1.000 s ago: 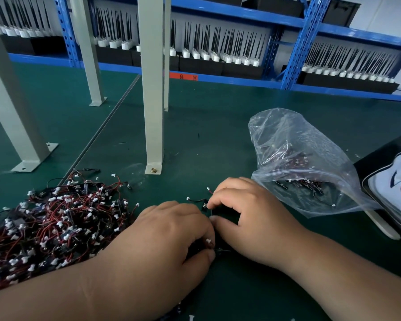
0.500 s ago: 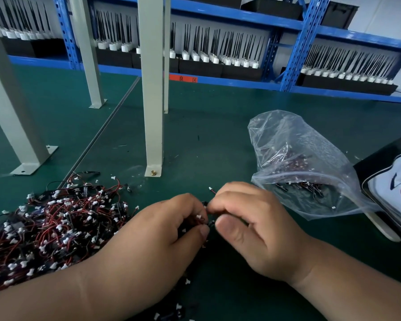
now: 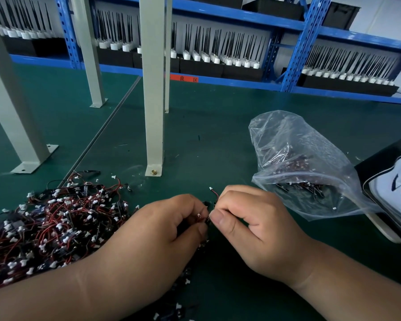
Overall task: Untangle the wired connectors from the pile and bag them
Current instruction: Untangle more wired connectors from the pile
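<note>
clear plastic bag (image 3: 285, 135) holds connectors (image 3: 295, 163); left hand (image 3: 158, 232), right hand (image 3: 252, 224) pinch one wired connector (image 3: 214, 193).

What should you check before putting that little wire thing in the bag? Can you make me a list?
1. Wired connector held firmly: ok. The left hand and right hand both pinch it.
2. Connector free of the pile: cannot tell. The hands hide most of its wires.
3. Plastic bag close by: ok. It lies just right of the right hand.
4. Bag mouth open: cannot tell. The plastic is crumpled.
5. Room left in the bag: ok. It is only partly filled.
</note>
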### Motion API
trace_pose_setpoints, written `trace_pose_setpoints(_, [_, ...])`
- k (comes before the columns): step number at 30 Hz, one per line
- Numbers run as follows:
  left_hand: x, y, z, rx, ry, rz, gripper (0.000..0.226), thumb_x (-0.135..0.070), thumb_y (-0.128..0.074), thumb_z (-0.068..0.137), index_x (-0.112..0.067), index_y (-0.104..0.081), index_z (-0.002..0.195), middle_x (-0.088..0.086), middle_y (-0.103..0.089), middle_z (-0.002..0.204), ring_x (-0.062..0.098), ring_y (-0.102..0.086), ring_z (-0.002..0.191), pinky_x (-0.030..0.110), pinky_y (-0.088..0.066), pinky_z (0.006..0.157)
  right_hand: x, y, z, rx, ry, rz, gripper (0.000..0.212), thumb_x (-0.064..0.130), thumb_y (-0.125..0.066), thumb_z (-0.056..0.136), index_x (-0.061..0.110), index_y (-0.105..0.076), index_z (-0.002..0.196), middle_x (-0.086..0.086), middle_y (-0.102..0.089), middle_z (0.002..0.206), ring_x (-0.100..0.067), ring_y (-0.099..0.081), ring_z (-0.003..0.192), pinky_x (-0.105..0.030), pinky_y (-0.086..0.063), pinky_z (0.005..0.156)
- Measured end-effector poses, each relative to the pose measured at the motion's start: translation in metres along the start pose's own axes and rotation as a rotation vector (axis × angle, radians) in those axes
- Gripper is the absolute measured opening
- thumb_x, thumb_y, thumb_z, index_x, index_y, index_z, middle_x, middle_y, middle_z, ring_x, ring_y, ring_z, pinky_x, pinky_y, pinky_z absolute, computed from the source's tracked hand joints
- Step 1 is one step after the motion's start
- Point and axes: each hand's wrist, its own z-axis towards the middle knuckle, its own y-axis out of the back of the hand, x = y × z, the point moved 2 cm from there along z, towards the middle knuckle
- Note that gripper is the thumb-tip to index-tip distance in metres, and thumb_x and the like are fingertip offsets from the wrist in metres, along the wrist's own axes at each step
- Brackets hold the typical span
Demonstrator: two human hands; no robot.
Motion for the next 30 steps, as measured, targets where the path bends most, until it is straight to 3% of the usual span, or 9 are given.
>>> trace_pose_setpoints(8, [0.0, -0.001, 0.0, 0.052, -0.007, 0.018, 0.007, -0.043, -0.053, 0.079, -0.041, -0.055, 0.086, -0.02, -0.061, 0.075, 0.005, -0.055, 0.063, 0.015, -0.041, 0.055, 0.0, 0.004, 0.0, -0.174, 0.08, -0.009, 0.029, 0.014, -0.06, 0.095, 0.001, -0.064, 0.07, -0.008, -0.058, 0.067, -0.027, -0.056, 0.063, -0.041, -0.044, 0.058])
trace_pose_setpoints(12, [-0.001, -0.001, -0.001, 0.063, -0.002, 0.016, 0.005, -0.04, -0.056, 0.079, -0.04, -0.056, 0.085, -0.021, -0.06, 0.072, 0.005, -0.053, 0.056, 0.013, -0.039, 0.051, 0.0, 0.005, -0.001, -0.295, 0.074, -0.1, 0.018, 0.013, -0.067, 0.093, 0.002, -0.077, 0.083, -0.004, -0.075, 0.086, -0.014, -0.071, 0.084, -0.032, -0.056, 0.073])
trace_pose_setpoints(14, [-0.002, 0.0, -0.001, 0.062, -0.008, 0.03, 0.006, -0.04, -0.057, 0.08, -0.039, -0.055, 0.085, -0.022, -0.061, 0.075, 0.007, -0.055, 0.06, 0.013, -0.04, 0.053, -0.005, 0.006, -0.001, -0.359, 0.011, -0.141, 0.014, 0.013, -0.071, 0.089, 0.002, -0.079, 0.082, -0.005, -0.077, 0.085, -0.008, -0.072, 0.086, -0.029, -0.057, 0.076])
trace_pose_setpoints(16, [-0.002, 0.0, -0.001, 0.058, -0.01, 0.036, 0.008, -0.041, -0.057, 0.079, -0.038, -0.055, 0.086, -0.021, -0.062, 0.078, 0.008, -0.056, 0.063, 0.014, -0.041, 0.055, -0.01, 0.007, 0.0, -0.399, -0.06, -0.19, 0.015, 0.013, -0.072, 0.087, 0.003, -0.078, 0.076, -0.006, -0.074, 0.075, -0.008, -0.071, 0.08, -0.031, -0.056, 0.07])
trace_pose_setpoints(19, [-0.003, -0.001, -0.001, 0.057, -0.007, 0.029, 0.008, -0.04, -0.058, 0.08, -0.038, -0.056, 0.087, -0.02, -0.062, 0.079, 0.005, -0.055, 0.063, 0.013, -0.04, 0.055, -0.013, 0.009, 0.0, -0.431, -0.082, -0.232, 0.009, 0.009, -0.074, 0.082, 0.009, -0.078, 0.074, 0.007, -0.07, 0.073, -0.016, -0.064, 0.061, -0.032, -0.052, 0.06])
trace_pose_setpoints(26, [-0.003, 0.0, -0.002, 0.048, 0.001, 0.041, 0.005, -0.041, -0.059, 0.081, -0.039, -0.055, 0.085, -0.023, -0.061, 0.079, 0.001, -0.055, 0.067, 0.012, -0.04, 0.059, -0.016, 0.008, 0.0, -0.311, -0.175, -0.364, 0.017, 0.007, -0.076, 0.078, 0.014, -0.067, 0.066, 0.007, -0.06, 0.073, -0.012, -0.052, 0.061, -0.034, -0.045, 0.053])
trace_pose_setpoints(30, [-0.005, 0.001, -0.003, 0.054, -0.004, 0.029, 0.006, -0.042, -0.055, 0.081, -0.038, -0.054, 0.085, -0.021, -0.061, 0.079, 0.001, -0.055, 0.068, 0.012, -0.04, 0.06, -0.016, 0.004, -0.002, -0.169, -0.292, -0.475, 0.023, 0.017, -0.08, 0.077, 0.018, -0.061, 0.065, 0.008, -0.054, 0.076, -0.016, -0.05, 0.062, -0.034, -0.044, 0.052])
